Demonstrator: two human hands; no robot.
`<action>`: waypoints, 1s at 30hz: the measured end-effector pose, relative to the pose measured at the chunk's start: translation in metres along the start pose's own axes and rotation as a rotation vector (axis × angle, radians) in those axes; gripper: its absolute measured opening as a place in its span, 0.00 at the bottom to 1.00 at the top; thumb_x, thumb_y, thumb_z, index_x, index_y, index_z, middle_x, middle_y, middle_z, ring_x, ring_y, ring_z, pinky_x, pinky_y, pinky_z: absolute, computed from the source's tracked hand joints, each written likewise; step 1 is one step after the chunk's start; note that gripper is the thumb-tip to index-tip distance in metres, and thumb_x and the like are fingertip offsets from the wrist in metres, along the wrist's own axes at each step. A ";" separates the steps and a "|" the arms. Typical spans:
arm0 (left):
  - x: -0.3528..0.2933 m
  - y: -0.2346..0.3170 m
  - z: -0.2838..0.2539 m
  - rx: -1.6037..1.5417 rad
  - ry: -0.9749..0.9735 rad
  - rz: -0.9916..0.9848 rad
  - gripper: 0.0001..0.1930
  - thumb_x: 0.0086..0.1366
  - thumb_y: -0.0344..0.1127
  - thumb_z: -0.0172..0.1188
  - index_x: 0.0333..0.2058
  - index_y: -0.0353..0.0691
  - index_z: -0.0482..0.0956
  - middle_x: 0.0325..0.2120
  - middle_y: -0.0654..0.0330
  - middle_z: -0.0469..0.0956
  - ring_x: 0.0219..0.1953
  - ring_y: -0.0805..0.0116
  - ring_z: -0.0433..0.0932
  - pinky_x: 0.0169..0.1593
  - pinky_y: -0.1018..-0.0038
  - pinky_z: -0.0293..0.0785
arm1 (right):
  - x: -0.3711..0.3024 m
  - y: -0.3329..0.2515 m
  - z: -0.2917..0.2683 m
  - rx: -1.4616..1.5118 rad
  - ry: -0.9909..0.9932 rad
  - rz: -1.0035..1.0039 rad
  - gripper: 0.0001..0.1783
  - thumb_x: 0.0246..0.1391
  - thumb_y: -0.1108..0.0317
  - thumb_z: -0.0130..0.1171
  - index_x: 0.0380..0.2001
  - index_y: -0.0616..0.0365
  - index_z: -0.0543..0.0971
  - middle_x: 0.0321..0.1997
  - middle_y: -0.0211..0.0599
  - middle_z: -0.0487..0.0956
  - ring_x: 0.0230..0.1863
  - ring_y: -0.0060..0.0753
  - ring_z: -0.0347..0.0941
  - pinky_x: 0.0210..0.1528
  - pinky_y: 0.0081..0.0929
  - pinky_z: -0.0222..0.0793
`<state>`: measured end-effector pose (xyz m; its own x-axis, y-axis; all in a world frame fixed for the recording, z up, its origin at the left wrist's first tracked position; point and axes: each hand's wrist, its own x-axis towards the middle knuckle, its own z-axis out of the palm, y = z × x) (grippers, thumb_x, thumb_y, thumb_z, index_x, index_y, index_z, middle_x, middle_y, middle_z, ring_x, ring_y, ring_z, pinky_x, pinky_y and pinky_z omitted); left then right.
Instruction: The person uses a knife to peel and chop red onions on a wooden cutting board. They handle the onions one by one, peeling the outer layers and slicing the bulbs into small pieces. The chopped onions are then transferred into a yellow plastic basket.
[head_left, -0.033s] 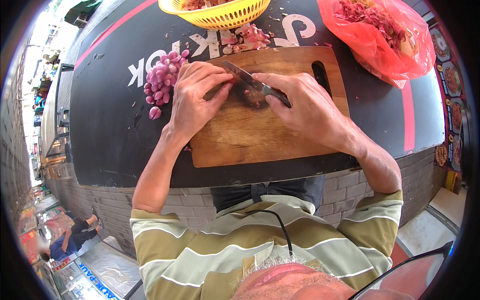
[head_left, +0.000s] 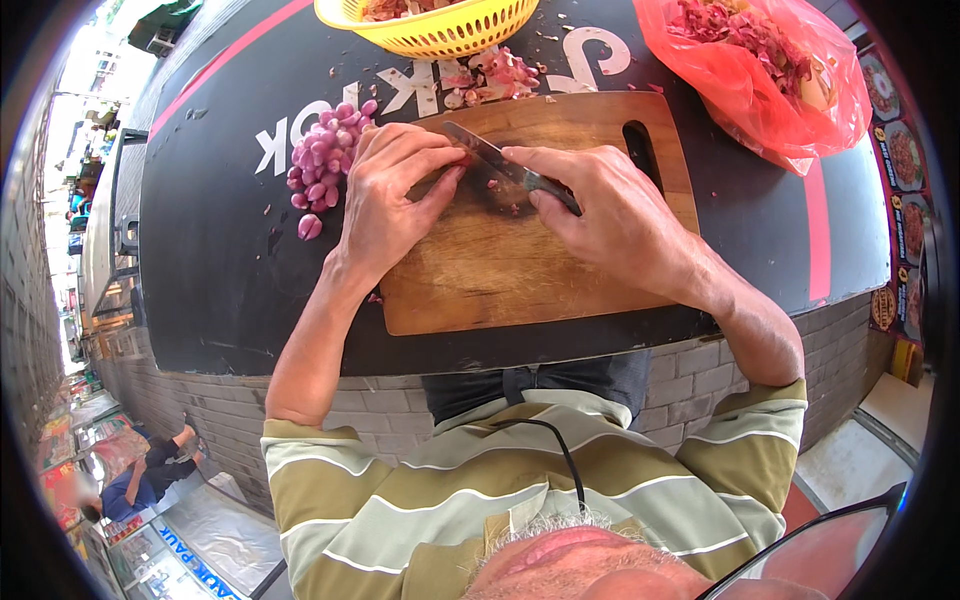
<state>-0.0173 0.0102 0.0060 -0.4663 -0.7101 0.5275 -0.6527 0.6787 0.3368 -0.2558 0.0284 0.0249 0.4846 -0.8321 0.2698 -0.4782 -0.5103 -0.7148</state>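
Observation:
Over the far left part of a wooden cutting board (head_left: 520, 270), my left hand (head_left: 395, 195) is closed, its thumb and fingers pinching a small reddish shallot (head_left: 464, 162) that is mostly hidden. My right hand (head_left: 610, 210) grips a small knife (head_left: 515, 172) by its dark handle, index finger along the top. The blade points far left and its tip is close to my left fingertips. Peeled pink shallots (head_left: 325, 160) lie in a heap just left of my left hand. Small reddish scraps (head_left: 493, 184) dot the board beneath the blade.
Beyond the board sits a pile of skins and trimmings (head_left: 492, 78). A yellow perforated basket (head_left: 440, 38) with shallots stands behind it. At the far right, a red plastic bag (head_left: 740, 85) holds papery peelings. The black table (head_left: 230, 290) ends close to my body. Someone sits at far left.

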 end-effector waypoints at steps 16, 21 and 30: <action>0.001 -0.001 0.004 -0.045 0.011 -0.004 0.10 0.48 0.23 0.69 0.33 0.37 0.84 0.33 0.59 0.82 0.40 0.61 0.79 0.46 0.68 0.72 | 0.000 -0.004 0.002 -0.092 -0.018 -0.071 0.17 0.46 0.78 0.55 0.43 0.68 0.78 0.28 0.57 0.79 0.33 0.60 0.77 0.35 0.52 0.72; 0.000 0.000 0.005 -0.041 0.010 -0.007 0.10 0.48 0.23 0.69 0.32 0.37 0.84 0.33 0.59 0.82 0.39 0.61 0.79 0.46 0.68 0.72 | 0.000 -0.009 0.002 -0.118 -0.041 -0.050 0.15 0.45 0.79 0.54 0.39 0.68 0.77 0.25 0.58 0.79 0.31 0.60 0.77 0.32 0.53 0.72; 0.006 0.006 0.008 -0.038 0.014 0.009 0.11 0.47 0.19 0.68 0.33 0.34 0.83 0.33 0.56 0.82 0.39 0.60 0.80 0.46 0.68 0.74 | 0.000 -0.002 0.006 -0.101 -0.027 -0.039 0.13 0.45 0.80 0.53 0.37 0.69 0.77 0.26 0.59 0.78 0.32 0.63 0.77 0.33 0.53 0.72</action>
<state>-0.0291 0.0082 0.0047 -0.4639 -0.7013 0.5413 -0.6252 0.6920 0.3608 -0.2505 0.0311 0.0228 0.5232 -0.8057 0.2777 -0.5291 -0.5625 -0.6353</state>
